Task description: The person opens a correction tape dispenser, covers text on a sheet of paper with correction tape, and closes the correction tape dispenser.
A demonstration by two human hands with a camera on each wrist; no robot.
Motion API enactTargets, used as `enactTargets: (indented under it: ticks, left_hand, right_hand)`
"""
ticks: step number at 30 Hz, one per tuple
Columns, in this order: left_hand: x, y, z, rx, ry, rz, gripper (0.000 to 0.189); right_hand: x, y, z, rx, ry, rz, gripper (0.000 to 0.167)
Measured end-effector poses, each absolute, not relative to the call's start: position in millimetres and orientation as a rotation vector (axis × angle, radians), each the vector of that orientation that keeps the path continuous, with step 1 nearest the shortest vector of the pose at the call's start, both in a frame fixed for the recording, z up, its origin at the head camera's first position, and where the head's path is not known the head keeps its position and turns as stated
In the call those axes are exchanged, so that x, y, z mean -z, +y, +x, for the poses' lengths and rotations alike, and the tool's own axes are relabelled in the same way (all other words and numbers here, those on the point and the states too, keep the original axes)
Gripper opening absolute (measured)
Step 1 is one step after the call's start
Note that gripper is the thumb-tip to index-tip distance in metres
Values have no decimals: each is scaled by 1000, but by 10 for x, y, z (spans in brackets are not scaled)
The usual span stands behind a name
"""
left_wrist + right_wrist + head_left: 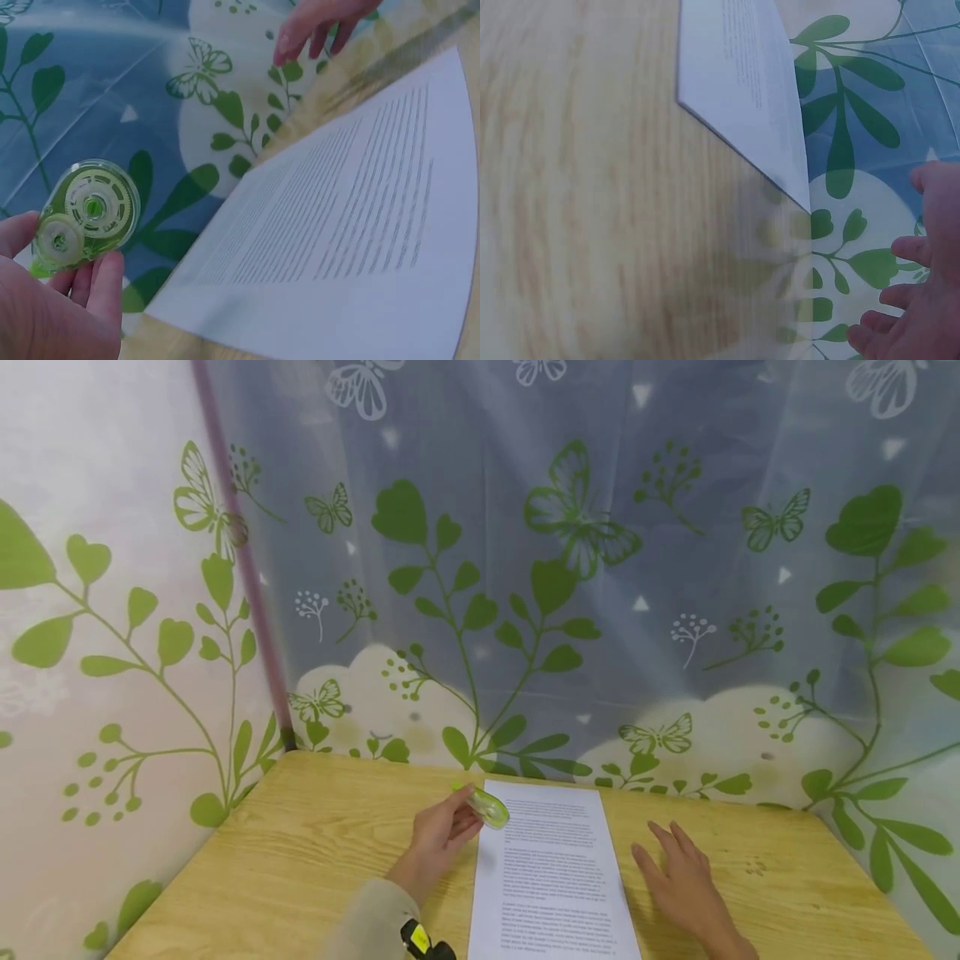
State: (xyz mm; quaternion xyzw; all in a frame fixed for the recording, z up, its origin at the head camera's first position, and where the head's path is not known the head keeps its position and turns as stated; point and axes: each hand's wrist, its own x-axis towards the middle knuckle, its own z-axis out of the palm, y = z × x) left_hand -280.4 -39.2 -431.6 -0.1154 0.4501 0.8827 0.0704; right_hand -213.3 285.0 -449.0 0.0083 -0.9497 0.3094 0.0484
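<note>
A green, see-through correction tape dispenser (91, 210) with two toothed reels inside is pinched between the thumb and fingers of my left hand (442, 833). In the head view the dispenser (489, 808) hangs over the upper left edge of a white printed sheet (551, 877). To the right of the paper my right hand (678, 881) hovers above the table, its fingers spread and nothing in it. The right wrist view shows that hand (915, 300) at the right edge, apart from the paper (739, 97).
The wooden table (315, 835) ends at a hanging curtain (480, 610) printed with green leaves and butterflies. A second, paler curtain side (112, 635) closes off the left. A black and yellow band (423, 939) sits at the left sleeve.
</note>
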Motion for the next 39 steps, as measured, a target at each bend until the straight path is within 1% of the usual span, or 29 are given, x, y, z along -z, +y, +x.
enactTargets:
  ticks: [6, 9, 13, 18, 20, 25, 28, 32, 36, 39]
  left_hand:
    - [4363, -244, -2715, -2673, 1165, -398, 57]
    - [4390, -163, -2685, -2689, 1107, -444, 60]
    - [4435, -37, -2659, -2717, 1076, -481, 58]
    - [4484, 113, -2630, -2746, 1032, -462, 57]
    - [4492, 164, -2621, -2753, 1021, -457, 53]
    - [4498, 272, -2578, -2760, 1017, -504, 41]
    - [4501, 323, -2547, -2754, 1025, -512, 43]
    - [4509, 375, -2526, -2748, 1035, -507, 47]
    - [4525, 409, -2515, -2746, 1044, -498, 45]
    - [4541, 433, -2494, -2735, 1035, -493, 45]
  right_hand:
    - [4507, 2787, -2142, -1002, -2895, -30, 81]
    - [4508, 2734, -2140, -1045, -2871, -30, 80]
    - [4509, 2666, -2154, -1116, -2826, -10, 79]
    - [4519, 2584, -2157, -1192, -2790, 2, 75]
    - [4520, 2541, -2163, -1209, -2776, -6, 72]
    - [4512, 2401, -2182, -1291, -2732, -41, 72]
    - [4506, 2305, -2180, -1357, -2683, -45, 72]
    - [4491, 2176, -2182, -1420, -2619, -46, 64]
    - [4485, 2062, -2196, -1418, -2589, -90, 56]
    - [4483, 1991, -2206, -1438, -2579, -155, 57]
